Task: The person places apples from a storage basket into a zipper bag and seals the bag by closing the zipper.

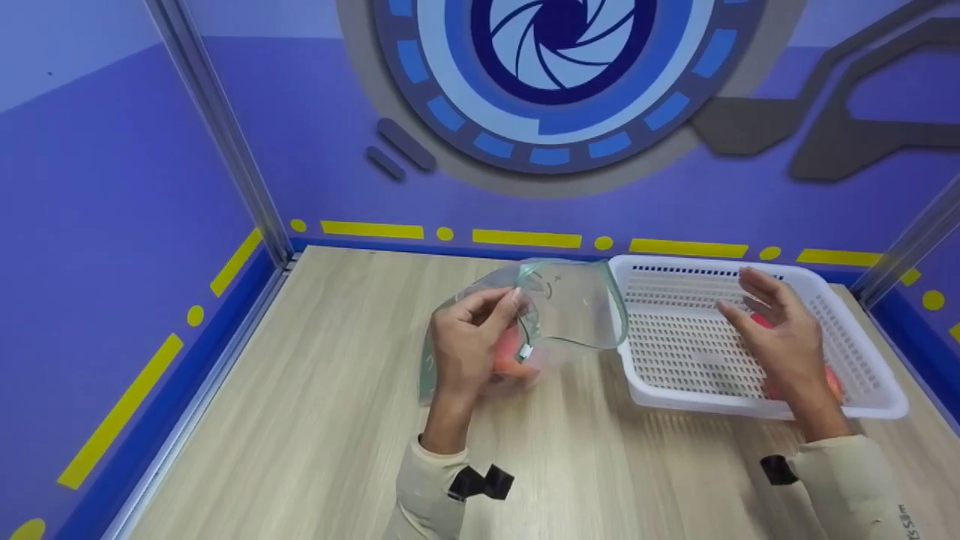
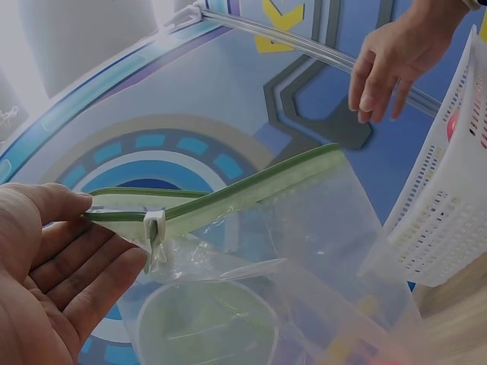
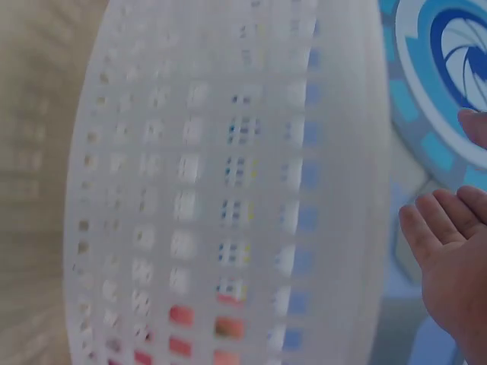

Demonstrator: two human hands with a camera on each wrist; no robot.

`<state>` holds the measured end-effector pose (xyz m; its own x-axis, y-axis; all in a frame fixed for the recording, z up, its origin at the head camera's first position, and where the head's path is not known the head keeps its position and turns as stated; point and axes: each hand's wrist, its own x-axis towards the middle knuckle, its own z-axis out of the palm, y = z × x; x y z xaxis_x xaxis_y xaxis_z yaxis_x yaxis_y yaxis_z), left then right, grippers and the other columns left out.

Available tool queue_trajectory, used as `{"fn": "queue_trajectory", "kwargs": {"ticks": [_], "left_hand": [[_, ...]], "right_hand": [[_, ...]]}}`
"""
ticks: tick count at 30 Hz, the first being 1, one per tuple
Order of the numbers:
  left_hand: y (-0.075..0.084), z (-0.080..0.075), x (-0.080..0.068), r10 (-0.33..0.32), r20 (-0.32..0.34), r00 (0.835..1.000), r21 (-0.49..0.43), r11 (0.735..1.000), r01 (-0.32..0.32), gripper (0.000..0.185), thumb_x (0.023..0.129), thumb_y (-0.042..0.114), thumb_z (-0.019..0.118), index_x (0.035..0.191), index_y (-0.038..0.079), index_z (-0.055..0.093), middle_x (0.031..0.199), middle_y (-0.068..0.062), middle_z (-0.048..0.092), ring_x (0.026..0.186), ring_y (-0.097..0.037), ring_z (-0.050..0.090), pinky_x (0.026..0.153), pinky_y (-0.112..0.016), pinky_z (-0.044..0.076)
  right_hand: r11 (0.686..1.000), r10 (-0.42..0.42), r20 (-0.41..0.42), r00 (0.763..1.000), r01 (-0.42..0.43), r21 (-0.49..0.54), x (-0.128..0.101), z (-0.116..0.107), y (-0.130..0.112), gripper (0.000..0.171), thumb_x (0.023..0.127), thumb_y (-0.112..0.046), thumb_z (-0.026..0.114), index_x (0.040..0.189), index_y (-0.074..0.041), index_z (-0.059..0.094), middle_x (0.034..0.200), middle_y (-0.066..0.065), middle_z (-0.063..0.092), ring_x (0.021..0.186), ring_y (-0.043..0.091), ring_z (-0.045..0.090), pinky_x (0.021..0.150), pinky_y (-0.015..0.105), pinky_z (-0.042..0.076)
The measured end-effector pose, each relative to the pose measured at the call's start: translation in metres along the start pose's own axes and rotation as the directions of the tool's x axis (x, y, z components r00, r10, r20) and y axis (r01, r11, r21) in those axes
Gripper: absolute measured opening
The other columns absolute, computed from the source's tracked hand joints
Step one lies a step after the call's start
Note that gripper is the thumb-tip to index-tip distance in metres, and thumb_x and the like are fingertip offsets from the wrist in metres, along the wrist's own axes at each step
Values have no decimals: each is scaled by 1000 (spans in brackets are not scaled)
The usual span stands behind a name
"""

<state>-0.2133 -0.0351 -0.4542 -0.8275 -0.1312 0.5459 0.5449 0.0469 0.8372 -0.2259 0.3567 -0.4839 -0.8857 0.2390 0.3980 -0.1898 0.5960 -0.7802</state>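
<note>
My left hand (image 1: 504, 307) pinches the green zip edge of a clear plastic bag (image 1: 570, 304) near its white slider (image 2: 154, 224); the thumb lies on top and the fingers (image 2: 91, 274) below. The bag's mouth gapes toward the right, and something reddish (image 1: 510, 361) shows through it beside my palm. My right hand (image 1: 742, 296) hovers open over a white perforated basket (image 1: 675, 352), holding nothing. Red items (image 1: 832, 379) lie in the basket, partly hidden under that hand. The right wrist view is blurred; the basket (image 3: 228, 190) fills it, with my right hand's fingers (image 3: 449, 251) at the edge.
The bag and basket sit on a light wooden tabletop (image 1: 315, 420). Purple walls with yellow dashes (image 1: 525, 238) close in the back and both sides. The basket stands near the right wall.
</note>
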Motion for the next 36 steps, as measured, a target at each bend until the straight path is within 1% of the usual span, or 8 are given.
{"fn": "queue_trajectory", "kwargs": {"ticks": [2, 4, 7, 10, 16, 22, 29, 36], "left_hand": [[-1, 0, 0, -8, -2, 1000, 0, 1000, 8, 13, 96, 15, 81, 102, 4, 83, 91, 1, 79, 81, -16, 73, 74, -28, 61], [-1, 0, 0, -11, -2, 1000, 0, 1000, 11, 13, 96, 15, 81, 102, 4, 83, 91, 1, 80, 81, -16, 73, 74, -28, 61], [-1, 0, 0, -10, -2, 1000, -2, 1000, 10, 13, 96, 15, 81, 102, 3, 83, 92, 1, 80, 82, -16, 74, 74, -28, 61], [-1, 0, 1, -6, -1, 1000, -16, 1000, 6, 12, 96, 15, 81, 101, 3, 83, 90, 0, 80, 81, -16, 74, 73, -29, 61], [-2, 1, 1, 2, 4, 1000, -30, 1000, -2, 13, 97, 14, 80, 102, 3, 83, 90, -1, 80, 80, -17, 75, 73, -29, 62], [-2, 1, 1, 6, 7, 1000, -36, 999, -6, 12, 97, 13, 79, 102, 2, 82, 90, -3, 80, 80, -18, 75, 73, -29, 62], [-2, 2, 1, 19, 14, 1000, -47, 999, -19, 12, 98, 12, 79, 102, 2, 82, 90, -1, 80, 80, -18, 74, 73, -29, 62], [-2, 1, 0, 23, 10, 1000, -32, 999, -22, 12, 98, 13, 79, 102, 3, 82, 90, -1, 80, 81, -19, 75, 74, -30, 62]], "right_hand": [[999, 34, -13, 999, -34, 1, 2, -5, 8, 71, 98, -22, 80, 160, -11, 46, 158, 16, 52, 140, 31, 55, 107, 16, 44], [997, 72, -14, 997, -72, -19, 2, -9, 15, 74, 99, -27, 80, 161, -12, 44, 160, 16, 49, 142, 33, 53, 110, 20, 43], [991, 125, -7, 992, -125, -54, 3, -14, 26, 77, 100, -37, 77, 164, -14, 40, 164, 16, 44, 146, 39, 47, 118, 38, 40], [982, 169, 8, 986, -168, -83, 3, -20, 37, 80, 101, -43, 73, 166, -15, 35, 167, 15, 39, 148, 43, 43, 119, 53, 37], [963, 243, 22, 970, -238, -123, 11, -34, 54, 87, 101, -50, 70, 168, -15, 28, 170, 17, 33, 150, 44, 38, 119, 54, 35], [941, 311, 81, 947, -295, -166, 22, -44, 67, 94, 103, -53, 66, 169, -8, 18, 173, 22, 20, 154, 50, 26, 118, 67, 27], [931, 331, 136, 934, -301, -207, 28, -46, 74, 97, 103, -54, 64, 166, 3, 17, 169, 32, 22, 153, 53, 24, 117, 69, 26], [905, 398, 162, 903, -357, -231, 29, -46, 79, 98, 104, -50, 65, 165, 6, 13, 167, 38, 16, 151, 59, 20, 116, 72, 25]]}}
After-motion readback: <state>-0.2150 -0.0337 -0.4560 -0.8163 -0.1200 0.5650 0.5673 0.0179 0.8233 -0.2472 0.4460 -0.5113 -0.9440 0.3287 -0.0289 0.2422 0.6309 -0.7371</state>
